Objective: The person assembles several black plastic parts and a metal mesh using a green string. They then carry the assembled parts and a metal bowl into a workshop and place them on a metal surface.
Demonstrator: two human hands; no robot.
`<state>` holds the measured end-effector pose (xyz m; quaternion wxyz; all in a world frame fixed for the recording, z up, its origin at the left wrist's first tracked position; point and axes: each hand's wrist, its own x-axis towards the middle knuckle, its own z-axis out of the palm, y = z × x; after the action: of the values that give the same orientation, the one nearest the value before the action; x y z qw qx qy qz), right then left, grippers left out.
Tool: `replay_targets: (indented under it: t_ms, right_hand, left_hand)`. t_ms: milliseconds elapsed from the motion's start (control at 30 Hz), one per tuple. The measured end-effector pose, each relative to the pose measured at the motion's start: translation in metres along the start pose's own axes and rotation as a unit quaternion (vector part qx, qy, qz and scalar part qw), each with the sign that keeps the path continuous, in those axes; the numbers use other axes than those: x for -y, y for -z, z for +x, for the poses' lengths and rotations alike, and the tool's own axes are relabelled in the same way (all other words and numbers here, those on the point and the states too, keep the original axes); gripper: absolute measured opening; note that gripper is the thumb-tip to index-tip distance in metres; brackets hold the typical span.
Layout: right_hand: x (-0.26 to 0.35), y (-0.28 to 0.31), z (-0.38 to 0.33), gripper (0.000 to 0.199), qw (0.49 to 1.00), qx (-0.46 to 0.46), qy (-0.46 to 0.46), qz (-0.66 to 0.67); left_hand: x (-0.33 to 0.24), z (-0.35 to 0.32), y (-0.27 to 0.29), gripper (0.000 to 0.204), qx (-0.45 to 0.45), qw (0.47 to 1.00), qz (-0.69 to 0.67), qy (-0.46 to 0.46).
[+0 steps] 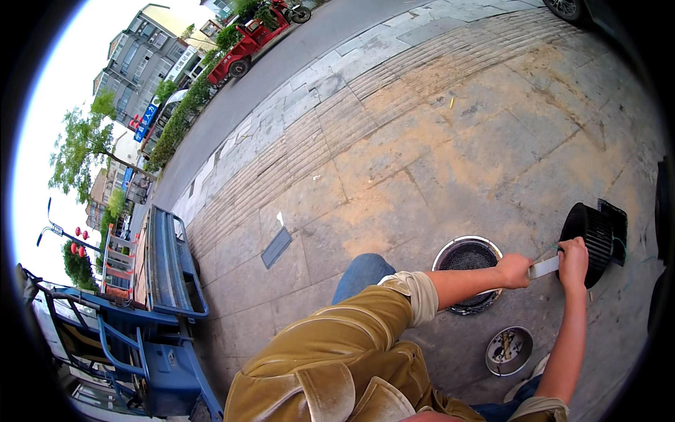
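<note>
My left hand (515,270) is closed around one end of a small white flat piece (543,267). My right hand (574,261) grips the other end of that piece, right against a black cylindrical blower wheel (595,236) lying on the pavement. Both forearms reach out from tan rolled-up sleeves. Just under my left hand lies a round metal-rimmed black grille (467,257). What the white piece is exactly is too small to tell.
A small round metal dish (508,350) with bits in it sits on the stone pavement (436,141) near my knee. A blue cargo tricycle (151,302) stands at the left. A flat grey plate (276,247) lies on the slabs. A road (281,70) and red vehicle (247,42) lie beyond.
</note>
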<state>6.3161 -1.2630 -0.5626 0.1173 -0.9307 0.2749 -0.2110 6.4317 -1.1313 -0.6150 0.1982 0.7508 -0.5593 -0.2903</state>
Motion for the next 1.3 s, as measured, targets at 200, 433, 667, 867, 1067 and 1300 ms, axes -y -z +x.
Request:
replay_targets:
  t_ms: [200, 433, 667, 867, 1067, 1300]
  right_hand:
    - [0.025, 0.019, 0.013, 0.012, 0.998, 0.003, -0.007, 0.056]
    - [0.011, 0.009, 0.02, 0.016, 0.964, -0.002, -0.119, 0.239]
    - [-0.054, 0.001, -0.004, 0.023, 0.956, -0.017, -0.187, 0.223]
    - [-0.031, -0.039, -0.012, 0.027, 0.957, 0.05, -0.226, 0.175]
    - [-0.03, -0.04, -0.012, 0.03, 0.945, 0.054, -0.289, 0.146]
    - [-0.021, -0.056, -0.006, 0.031, 0.931, 0.074, -0.334, 0.125]
  left_hand:
    - [0.008, 0.008, -0.016, 0.04, 0.019, 0.999, 0.03, 0.006]
    - [0.037, 0.057, -0.077, 0.048, -0.036, 0.995, -0.086, 0.039]
    - [0.17, 0.025, 0.045, 0.039, -0.036, 0.996, 0.069, 0.052]
    - [0.464, -0.244, 0.15, 0.032, -0.217, 0.833, 0.091, 0.501]
    - [0.548, -0.456, 0.144, 0.048, -0.19, 0.641, 0.06, 0.741]
    - [0.642, -0.529, 0.129, 0.068, -0.19, 0.66, 0.031, 0.726]
